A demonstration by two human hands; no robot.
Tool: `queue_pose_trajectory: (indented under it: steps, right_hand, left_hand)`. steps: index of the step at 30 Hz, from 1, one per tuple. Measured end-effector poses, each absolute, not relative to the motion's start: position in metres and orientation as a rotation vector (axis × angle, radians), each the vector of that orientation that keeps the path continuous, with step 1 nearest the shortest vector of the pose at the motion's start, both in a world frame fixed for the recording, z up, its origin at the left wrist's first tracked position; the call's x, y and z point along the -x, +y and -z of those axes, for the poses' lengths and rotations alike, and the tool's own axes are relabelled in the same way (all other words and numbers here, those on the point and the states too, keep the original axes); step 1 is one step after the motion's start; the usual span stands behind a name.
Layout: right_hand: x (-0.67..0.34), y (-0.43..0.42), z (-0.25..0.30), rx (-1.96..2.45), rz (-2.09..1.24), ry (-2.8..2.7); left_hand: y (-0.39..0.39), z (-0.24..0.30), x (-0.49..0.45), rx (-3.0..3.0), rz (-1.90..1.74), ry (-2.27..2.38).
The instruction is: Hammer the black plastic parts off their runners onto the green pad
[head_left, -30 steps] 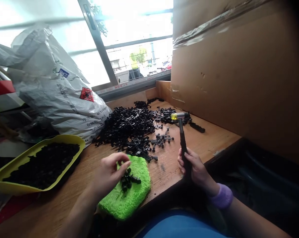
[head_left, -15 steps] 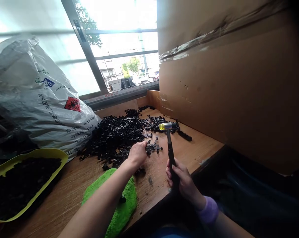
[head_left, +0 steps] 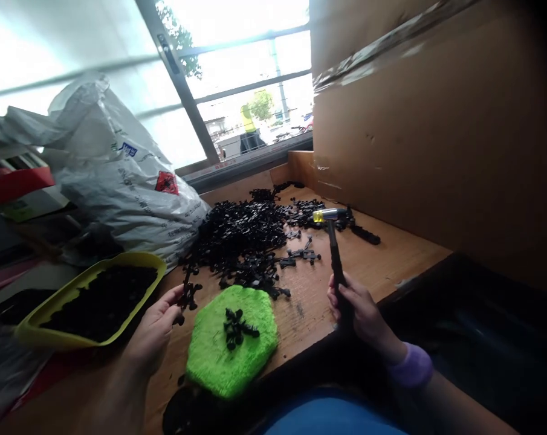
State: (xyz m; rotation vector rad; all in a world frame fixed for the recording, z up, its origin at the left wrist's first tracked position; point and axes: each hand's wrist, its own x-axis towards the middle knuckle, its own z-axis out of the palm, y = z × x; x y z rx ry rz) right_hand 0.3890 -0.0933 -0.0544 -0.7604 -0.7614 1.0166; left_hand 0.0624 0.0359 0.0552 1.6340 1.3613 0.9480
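Note:
My left hand is left of the green fuzzy pad, its thumb and fingers closed on a small black plastic part with knobbed ends. On the green pad lies another black part with several knobs. My right hand, a purple band on its wrist, grips the dark handle of a small hammer. The hammer stands upright, its silver head tipped in yellow at the left. Behind the pad spreads a heap of black plastic parts, with a few lying loose toward the hammer.
A yellow tub of black bits stands at the left, before a large white printed sack. A big cardboard box walls off the right side. The wooden table ends in a dark front edge. A barred window is behind.
My left hand has moved from the heap's near edge leftward, past the pad, with a black part in its fingers. The pad is now uncovered. My right hand still holds the hammer; the view has shifted.

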Motion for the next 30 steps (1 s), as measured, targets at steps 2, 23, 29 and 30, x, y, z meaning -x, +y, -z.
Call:
queue_pose_trajectory:
  steps: [2, 23, 29, 30]
  right_hand:
    - [-0.388, -0.094, 0.054, 0.775, -1.036, -0.768]
    - [-0.385, -0.093, 0.048, 0.919, -1.088, -0.863]
    - [-0.384, -0.095, 0.046, 0.939, -1.085, -0.873]
    - [-0.384, -0.095, 0.046, 0.937, -1.081, -0.875]
  left_hand:
    - [0.020, -0.036, -0.041, -1.476, -1.007, 1.366]
    - [0.016, 0.014, -0.034, -1.827, -1.098, 1.728]
    - [0.009, -0.004, -0.084, -2.010, -0.847, 1.631]
    - [0.010, -0.004, -0.087, -2.030, -0.823, 1.652]
